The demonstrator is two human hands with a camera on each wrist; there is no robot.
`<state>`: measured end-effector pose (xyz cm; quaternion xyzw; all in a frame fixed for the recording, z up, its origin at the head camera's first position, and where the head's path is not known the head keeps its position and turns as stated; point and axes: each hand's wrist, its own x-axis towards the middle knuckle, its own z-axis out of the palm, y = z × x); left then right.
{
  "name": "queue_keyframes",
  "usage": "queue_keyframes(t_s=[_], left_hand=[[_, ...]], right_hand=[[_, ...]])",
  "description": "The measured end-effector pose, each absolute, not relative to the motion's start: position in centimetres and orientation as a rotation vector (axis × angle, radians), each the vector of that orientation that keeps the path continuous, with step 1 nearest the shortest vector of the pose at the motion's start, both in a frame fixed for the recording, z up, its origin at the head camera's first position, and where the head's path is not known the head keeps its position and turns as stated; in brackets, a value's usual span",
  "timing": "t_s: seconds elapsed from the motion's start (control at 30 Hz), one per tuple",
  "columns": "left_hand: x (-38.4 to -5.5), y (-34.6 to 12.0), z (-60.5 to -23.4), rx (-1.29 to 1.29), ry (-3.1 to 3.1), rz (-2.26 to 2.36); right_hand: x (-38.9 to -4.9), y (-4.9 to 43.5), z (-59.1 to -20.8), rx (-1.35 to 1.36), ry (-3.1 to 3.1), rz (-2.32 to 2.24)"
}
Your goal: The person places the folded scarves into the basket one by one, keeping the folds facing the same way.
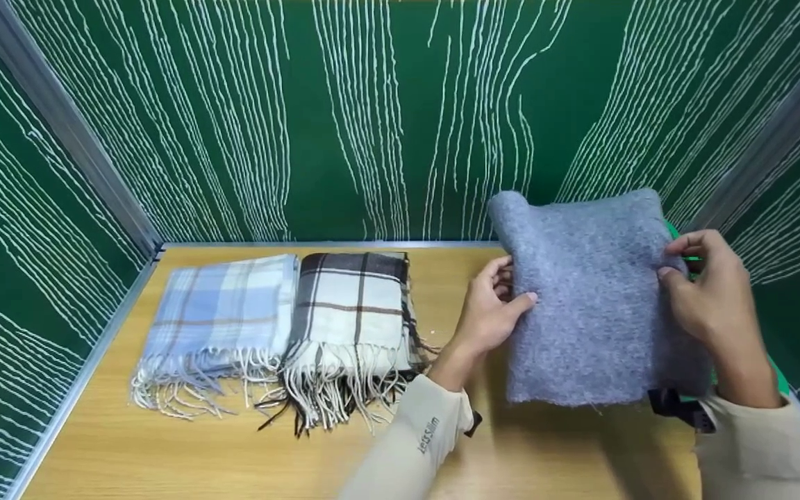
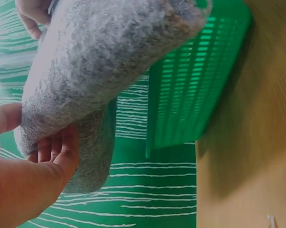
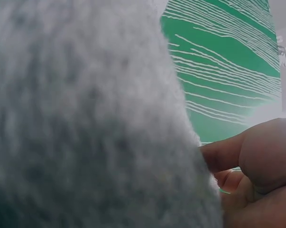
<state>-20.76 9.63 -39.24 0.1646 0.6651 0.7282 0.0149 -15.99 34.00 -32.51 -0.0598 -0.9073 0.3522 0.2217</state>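
Observation:
A folded grey woolly scarf (image 1: 587, 298) is held up above the table on the right in the head view. My left hand (image 1: 490, 305) grips its left edge, thumb on the near face and fingers behind. At its right edge, my right hand (image 1: 712, 292) pinches the cloth between thumb and fingers. In the left wrist view, the left fingers (image 2: 62, 147) curl under a thick fold of the scarf (image 2: 95, 61). Blurred grey cloth (image 3: 95, 114) fills most of the right wrist view, with the right hand (image 3: 256, 166) at its edge.
A green slatted basket (image 2: 195, 85) stands on the table behind the scarf, mostly hidden in the head view. To the left lie a folded blue-and-white plaid scarf (image 1: 223, 305) and a black-and-white plaid scarf (image 1: 351, 305), fringes toward me. Green white-lined walls (image 1: 344, 139) enclose the table (image 1: 247, 458).

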Motion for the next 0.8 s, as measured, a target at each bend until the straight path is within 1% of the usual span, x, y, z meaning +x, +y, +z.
queue_keyframes(t_s=[0.67, 0.8], left_hand=[[-21.1, 11.7, -39.8, 0.574, 1.99, 2.281], [-21.3, 12.2, -39.8, 0.542, 1.981, 2.269]], right_hand=[[-16.2, 36.0, -32.8, -0.162, -2.506, 0.92], [-16.2, 36.5, -32.8, -0.169, -2.506, 0.923]])
